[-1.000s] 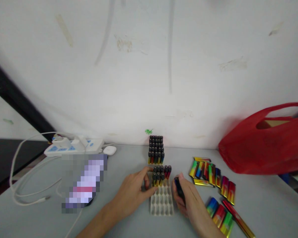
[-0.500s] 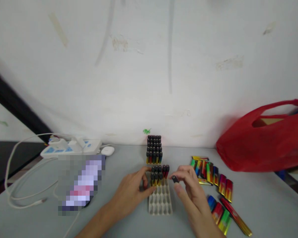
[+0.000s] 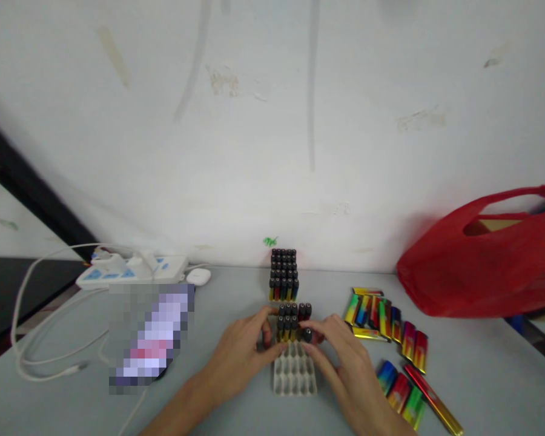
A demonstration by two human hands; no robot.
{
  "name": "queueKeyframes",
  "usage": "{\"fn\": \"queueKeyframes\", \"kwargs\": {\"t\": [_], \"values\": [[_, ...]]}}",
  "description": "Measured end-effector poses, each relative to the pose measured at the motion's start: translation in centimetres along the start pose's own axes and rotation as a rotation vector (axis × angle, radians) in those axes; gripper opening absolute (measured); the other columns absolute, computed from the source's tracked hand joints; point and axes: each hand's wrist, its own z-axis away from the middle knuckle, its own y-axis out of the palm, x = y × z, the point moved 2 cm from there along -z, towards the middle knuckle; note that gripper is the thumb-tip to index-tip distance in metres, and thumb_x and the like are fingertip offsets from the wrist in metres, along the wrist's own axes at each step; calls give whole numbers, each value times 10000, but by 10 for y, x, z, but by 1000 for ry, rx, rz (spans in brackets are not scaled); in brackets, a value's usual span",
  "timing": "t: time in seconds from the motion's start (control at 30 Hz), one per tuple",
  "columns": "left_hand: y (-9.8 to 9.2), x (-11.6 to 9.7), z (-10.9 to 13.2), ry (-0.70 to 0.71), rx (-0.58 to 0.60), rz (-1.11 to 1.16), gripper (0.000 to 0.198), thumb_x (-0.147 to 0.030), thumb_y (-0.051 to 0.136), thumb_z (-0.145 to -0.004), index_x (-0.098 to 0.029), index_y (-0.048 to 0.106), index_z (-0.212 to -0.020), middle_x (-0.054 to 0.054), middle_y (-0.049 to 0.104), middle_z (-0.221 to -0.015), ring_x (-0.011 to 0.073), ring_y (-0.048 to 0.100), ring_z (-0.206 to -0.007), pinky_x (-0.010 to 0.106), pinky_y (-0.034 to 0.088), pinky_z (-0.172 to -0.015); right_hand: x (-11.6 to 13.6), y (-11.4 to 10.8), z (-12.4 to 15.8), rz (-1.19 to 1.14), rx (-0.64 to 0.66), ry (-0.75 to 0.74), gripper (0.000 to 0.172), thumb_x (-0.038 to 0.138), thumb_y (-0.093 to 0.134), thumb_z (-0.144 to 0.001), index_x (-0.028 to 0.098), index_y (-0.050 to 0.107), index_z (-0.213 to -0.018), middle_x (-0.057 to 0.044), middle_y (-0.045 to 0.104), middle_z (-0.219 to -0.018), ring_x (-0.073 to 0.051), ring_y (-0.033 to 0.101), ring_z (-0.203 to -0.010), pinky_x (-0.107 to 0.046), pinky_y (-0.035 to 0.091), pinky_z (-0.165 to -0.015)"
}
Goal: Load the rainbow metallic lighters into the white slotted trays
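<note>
A pale tray (image 3: pixel 295 384) with rows of small pockets lies on the table. Its far rows hold several upright batteries (image 3: pixel 287 324) with black tops and coloured, yellowish lower parts. My left hand (image 3: pixel 247 345) grips the tray's left side, its thumb by the nearest filled row and its fingers curled beside the batteries. Between thumb and fingers, my right hand (image 3: pixel 340 357) pinches one black-topped battery (image 3: pixel 307 334) over the tray's right side, beside the nearest filled row. Whether that battery's lower end sits in a pocket is hidden.
Behind the tray stands a block of upright batteries (image 3: pixel 283 272) near the wall. Shiny coloured batteries (image 3: pixel 386 318) lie at right, some side by side, near a red bag (image 3: pixel 481 260). At left are a power strip (image 3: pixel 131 271), white cables, a white case (image 3: pixel 198 277) and a blurred-out phone (image 3: pixel 157 333).
My right hand has moved left with the battery, from beside the tray to over its right side, next to the filled row. My left hand has stayed at the tray.
</note>
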Motion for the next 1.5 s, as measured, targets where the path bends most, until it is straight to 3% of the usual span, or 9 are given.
{"fn": "queueKeyframes", "kwargs": {"t": [0.37, 0.77, 0.97, 1.33, 1.5], "values": [[2, 5, -1, 30, -19, 8, 296, -416, 743, -983, -232, 678, -1204, -8, 756, -920, 245, 730, -877, 302, 428, -728, -4, 2, 1, -44, -25, 96, 267, 270, 669, -1088, 304, 678, -1353, -32, 736, -1050, -249, 723, -994, -357, 575, -933], [1, 2, 0, 17, -6, 8, 327, -430, 724, -972, -245, 678, -1238, -3, 762, -918, 247, 730, -853, 307, 442, -732, -3, 3, 0, -47, -63, 54, 244, 297, 646, -1105, 315, 734, -1332, -42, 748, -1003, -260, 732, -961, -377, 591, -929], [1, 2, 0, 4, 2, 0, 361, -446, 724, -966, -235, 685, -1255, 11, 770, -934, 253, 727, -850, 310, 449, -731, 0, 2, -2, -64, -116, 85, 213, 273, 649, -1090, 286, 735, -1285, -33, 751, -979, -244, 736, -911, -335, 597, -858], [3, 4, 0, 27, -5, -2, 267, -422, 727, -980, -238, 679, -1168, -2, 760, -912, 244, 732, -845, 306, 443, -730, 2, 4, 0, -79, -74, 78, 198, 255, 618, -1099, 279, 715, -1269, -42, 750, -1005, -247, 736, -934, -338, 594, -862], [5, 7, -1, 29, -8, -1, 313, -413, 741, -979, -242, 672, -1231, -8, 762, -918, 243, 733, -835, 309, 440, -726, 3, 1, 0, -42, -64, 93, 173, 278, 579, -1119, 270, 700, -1243, -64, 747, -1038, -256, 722, -978, -351, 583, -882]]}}
